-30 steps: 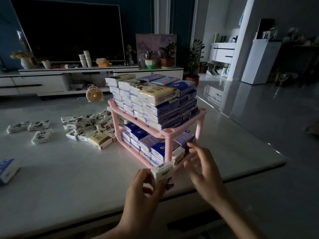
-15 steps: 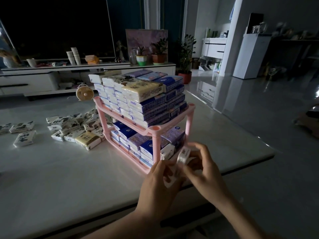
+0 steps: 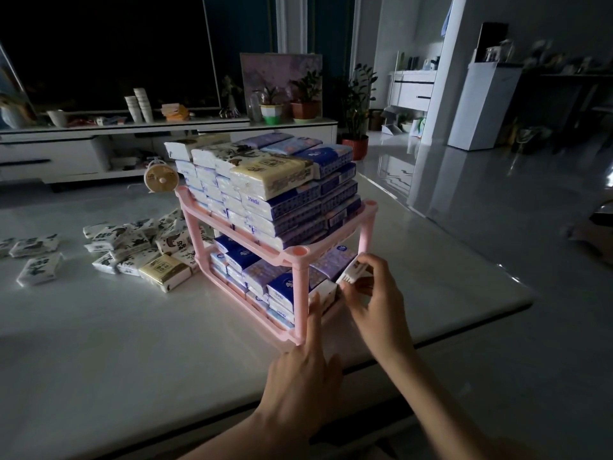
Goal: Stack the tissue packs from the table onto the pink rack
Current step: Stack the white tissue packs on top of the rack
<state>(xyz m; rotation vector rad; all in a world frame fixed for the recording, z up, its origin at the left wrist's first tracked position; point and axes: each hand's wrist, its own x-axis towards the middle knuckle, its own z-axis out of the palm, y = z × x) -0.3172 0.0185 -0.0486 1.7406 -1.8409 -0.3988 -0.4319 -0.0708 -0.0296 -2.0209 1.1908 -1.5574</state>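
From the head view, the pink rack (image 3: 300, 287) stands on the white bench (image 3: 99, 343) near its front edge, with both shelves full of tissue packs. The top stack (image 3: 265, 194) rises well above the upper rim. The right hand (image 3: 374, 293) pinches a white tissue pack (image 3: 351, 272) between thumb and curled fingers, holding it tilted at the open right side of the lower shelf, just under the upper shelf's corner and above the packs already lying there. The left hand (image 3: 305, 370) is spread flat with straight fingers and grips nothing. Its forefinger reaches up beside the rack's front post toward a white pack in the lower shelf; whether it touches is not clear. Loose tissue packs (image 3: 132, 247) lie scattered on the bench left of the rack, a yellow pack (image 3: 164, 270) among them.
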